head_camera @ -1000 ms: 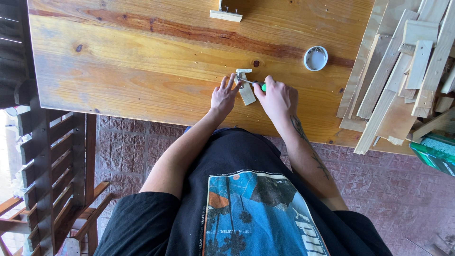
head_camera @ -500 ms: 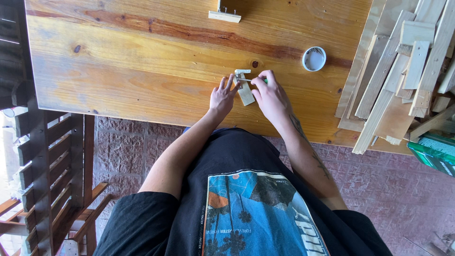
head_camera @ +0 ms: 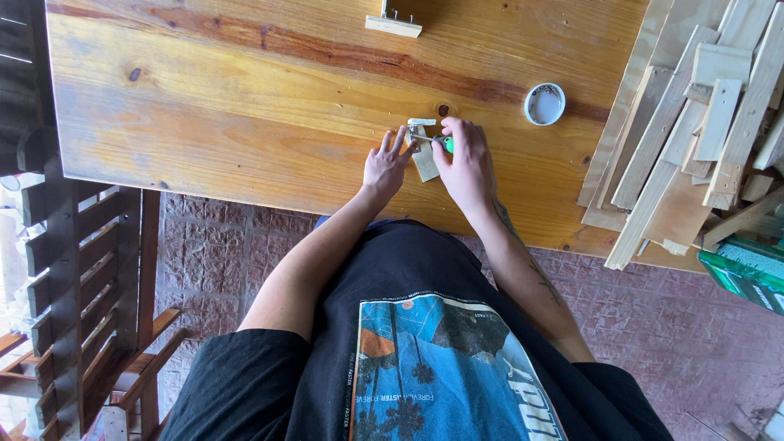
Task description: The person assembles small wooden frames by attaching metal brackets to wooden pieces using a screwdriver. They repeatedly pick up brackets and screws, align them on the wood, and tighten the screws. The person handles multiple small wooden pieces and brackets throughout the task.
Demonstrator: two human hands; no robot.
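The left hand (head_camera: 385, 166) lies with fingers spread on a small wooden block (head_camera: 425, 161) near the table's (head_camera: 245, 122) front edge, seemingly to keep it from sliding. The right hand (head_camera: 465, 163) is closed around a green-handled screwdriver (head_camera: 433, 140) angled over it. The block looks pale, short and flat.

Single head-worn view, straight down from well above the wooden table (head_camera: 245, 122).
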